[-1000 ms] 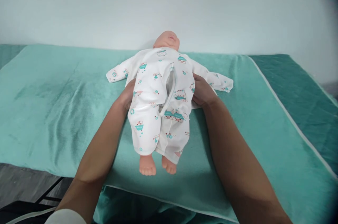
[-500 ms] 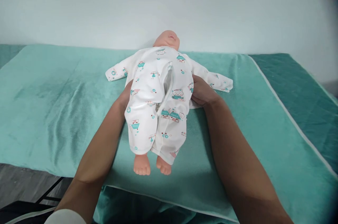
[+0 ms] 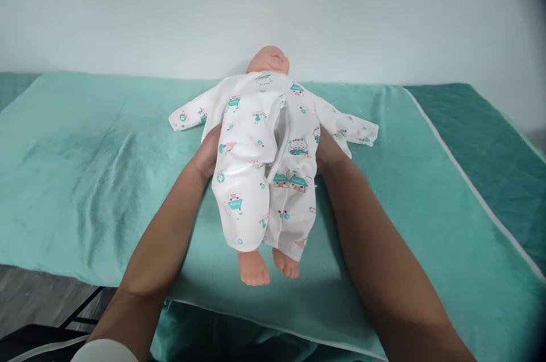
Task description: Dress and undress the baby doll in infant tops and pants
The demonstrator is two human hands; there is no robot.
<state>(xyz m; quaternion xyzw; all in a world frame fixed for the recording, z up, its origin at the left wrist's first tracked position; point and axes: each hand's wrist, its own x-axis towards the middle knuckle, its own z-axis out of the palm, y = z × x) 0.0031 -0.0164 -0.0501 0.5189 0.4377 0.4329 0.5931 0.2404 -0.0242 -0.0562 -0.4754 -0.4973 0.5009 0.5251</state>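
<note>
A baby doll (image 3: 268, 59) lies on its back, head toward the wall and bare feet toward me. It wears a white printed long-sleeved top (image 3: 217, 98) and matching white pants (image 3: 245, 180) with an open slit at the crotch. My left hand (image 3: 210, 152) holds the doll's left-hand side in view at hip height, its fingers tucked under the cloth. On the opposite hip, my right hand (image 3: 328, 149) grips the same way, most of its fingers hidden behind the pants. Both sleeves spread outward, with no doll hands showing at the cuffs.
A light green velvety cover (image 3: 106, 180) spreads under the doll, with a darker green strip (image 3: 482, 140) at the right. Behind stands a pale wall (image 3: 170, 15). At the lower left are grey floor (image 3: 25, 299) and a black frame (image 3: 81, 308).
The doll's hips, legs and feet have shifted to the right between my hands. My hands have moved slightly right with them, while the head and sleeves have barely moved.
</note>
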